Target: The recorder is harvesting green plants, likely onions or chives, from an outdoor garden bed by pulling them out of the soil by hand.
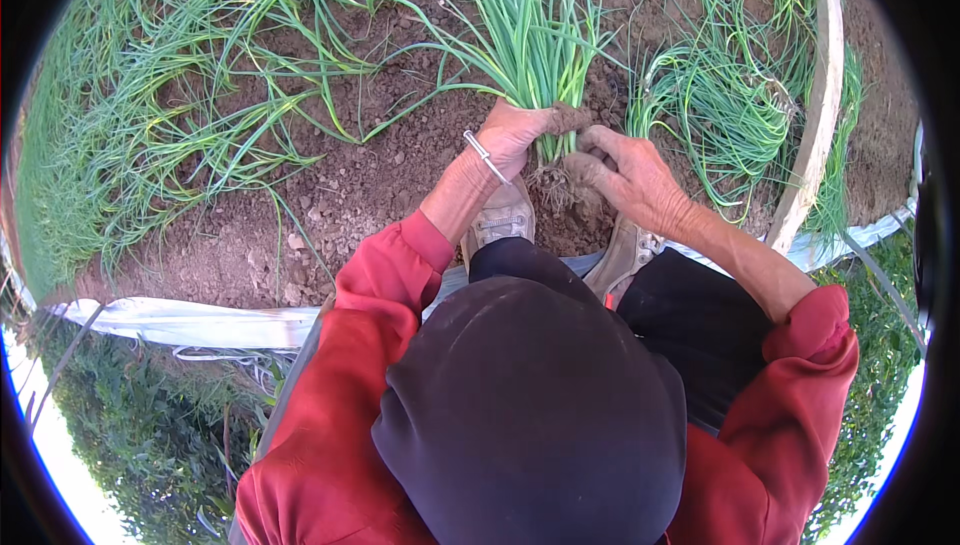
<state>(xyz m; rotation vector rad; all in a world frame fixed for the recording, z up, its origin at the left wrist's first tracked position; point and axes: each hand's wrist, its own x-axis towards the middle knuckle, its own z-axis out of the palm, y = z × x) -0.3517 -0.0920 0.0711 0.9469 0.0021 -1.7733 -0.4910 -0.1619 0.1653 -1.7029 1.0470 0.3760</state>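
My left hand [517, 132], with a metal bangle at the wrist, is closed around an upright bunch of green onion seedlings [536, 50]. Thin pale roots [553, 183] hang below the fist, over brown soil. My right hand [626, 174] is close against the bunch's right side, near the roots, with its thumb and fingers curled and soil on the fingertips. Whether it pinches a stem or root cannot be made out. Just right of it lies another heap of green seedlings [724, 114] on the soil.
Long green seedlings [225, 72] spread over the soil bed [375, 192] at the left. A pale curved wooden strip [816, 110] crosses at the right. White plastic sheeting [195, 322] edges the bed. Two worn shoes [506, 216] stand below the hands, and leafy plants [150, 425] grow at lower left.
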